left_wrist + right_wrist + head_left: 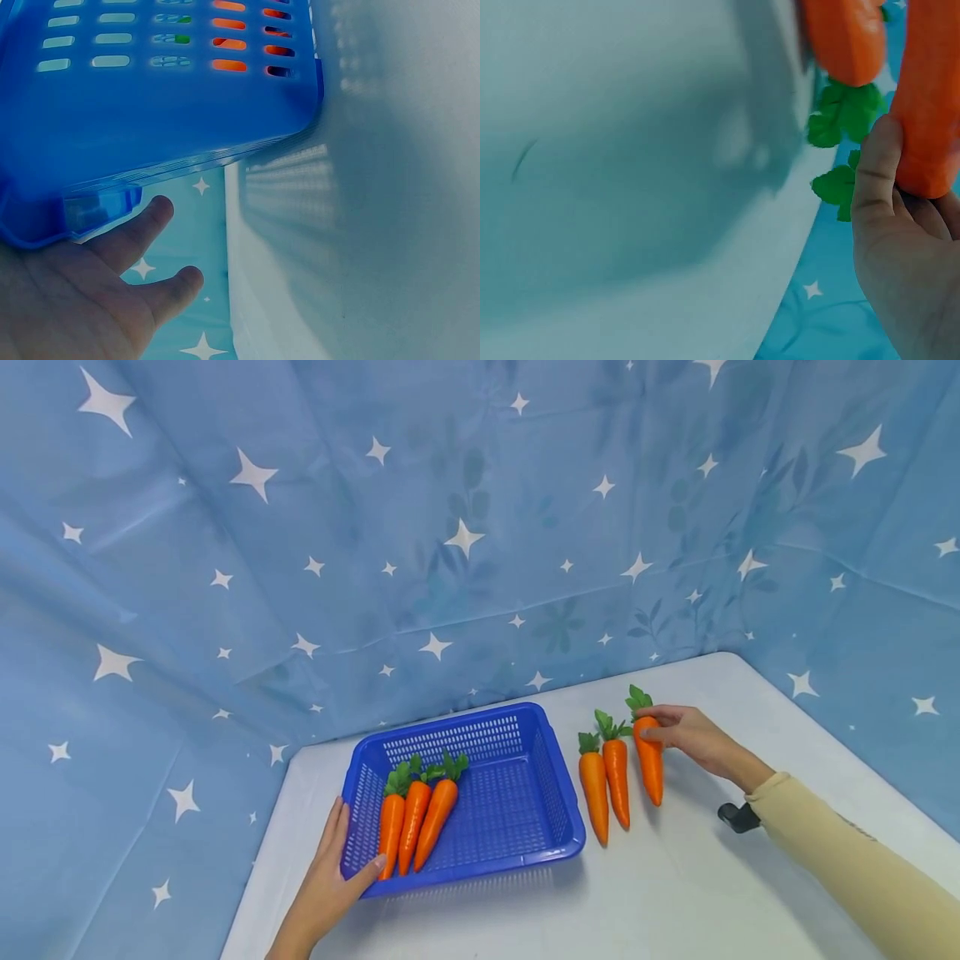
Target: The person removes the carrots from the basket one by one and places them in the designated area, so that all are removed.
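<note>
A blue plastic basket (487,862) stands on the table with three orange carrots (415,818) lying side by side at its left, leafy tops toward the back. My left hand (330,877) holds the basket's front left corner, thumb over the rim and fingers along the outer side. In the left wrist view, two fingers (135,236) stretch out beyond the rim. To the right of the basket, my right hand (686,739) pinches a carrot (649,768) near its leafy end, between thumb and fingers. Close beside it lie two more carrots, one inner (617,783) and one nearer the basket (595,793).
A white-covered table (645,893) carries everything. Behind it and at both sides hangs a blue cloth (510,568) with white stars. A small black piece (739,817) sticks out by the right sleeve (840,852).
</note>
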`<state>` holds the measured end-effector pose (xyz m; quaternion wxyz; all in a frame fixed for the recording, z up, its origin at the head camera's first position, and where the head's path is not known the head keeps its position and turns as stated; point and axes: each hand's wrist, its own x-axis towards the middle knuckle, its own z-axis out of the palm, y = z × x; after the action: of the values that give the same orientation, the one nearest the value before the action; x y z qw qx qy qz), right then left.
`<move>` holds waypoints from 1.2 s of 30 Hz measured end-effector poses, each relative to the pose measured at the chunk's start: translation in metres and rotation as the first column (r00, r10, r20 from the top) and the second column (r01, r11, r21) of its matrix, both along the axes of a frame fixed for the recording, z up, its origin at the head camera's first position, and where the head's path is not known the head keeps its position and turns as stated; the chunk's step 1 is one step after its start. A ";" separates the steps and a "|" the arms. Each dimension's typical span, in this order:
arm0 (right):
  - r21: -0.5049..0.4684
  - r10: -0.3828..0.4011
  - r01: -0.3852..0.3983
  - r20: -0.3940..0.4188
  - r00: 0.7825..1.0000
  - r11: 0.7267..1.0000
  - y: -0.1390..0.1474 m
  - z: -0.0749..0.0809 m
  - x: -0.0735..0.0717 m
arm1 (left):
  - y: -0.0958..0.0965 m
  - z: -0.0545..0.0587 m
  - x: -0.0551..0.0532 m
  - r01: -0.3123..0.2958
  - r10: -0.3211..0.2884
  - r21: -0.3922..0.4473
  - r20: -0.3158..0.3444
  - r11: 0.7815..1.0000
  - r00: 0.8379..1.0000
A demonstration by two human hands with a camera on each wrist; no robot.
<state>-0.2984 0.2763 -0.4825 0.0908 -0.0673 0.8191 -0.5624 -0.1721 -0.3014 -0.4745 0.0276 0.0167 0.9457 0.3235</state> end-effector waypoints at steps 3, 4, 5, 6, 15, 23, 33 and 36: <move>0.070 -0.007 0.008 -0.020 1.000 0.998 0.000 -0.004 0.000 | 0.001 0.001 -0.001 -0.003 0.003 0.001 -0.001 1.000 1.000; 0.093 -0.007 0.009 -0.027 1.000 0.996 0.000 -0.006 0.000 | 0.001 0.001 0.000 -0.006 0.006 0.002 -0.003 1.000 1.000; 0.113 -0.009 0.012 -0.032 0.999 0.994 0.000 -0.008 -0.001 | 0.002 0.001 0.000 -0.008 0.008 0.004 -0.002 1.000 1.000; 0.131 -0.010 0.014 -0.038 0.999 0.991 -0.001 -0.009 -0.001 | 0.002 0.001 0.000 -0.010 0.010 0.005 -0.001 1.000 1.000; 0.271 -0.018 0.042 -0.093 0.996 0.962 -0.011 -0.024 0.000 | 0.002 0.000 0.003 -0.020 0.019 0.008 0.019 1.000 1.000; 0.305 -0.020 0.063 -0.141 0.990 0.950 -0.018 -0.026 0.000 | 0.002 0.000 0.000 -0.015 0.015 0.010 0.019 1.000 1.000; 0.352 -0.016 0.095 -0.221 0.975 0.931 -0.025 -0.032 0.000 | 0.001 0.000 0.001 -0.014 0.014 0.017 0.019 1.000 1.000; 0.359 -0.005 0.098 -0.251 0.968 0.928 -0.027 -0.032 -0.001 | 0.000 0.000 0.000 -0.018 0.017 0.022 0.016 1.000 1.000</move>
<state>-0.2992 0.2495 -0.5146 -0.0152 -0.0968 0.9164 -0.3882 -0.1718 -0.3010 -0.4741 0.0322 0.0062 0.9418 0.3345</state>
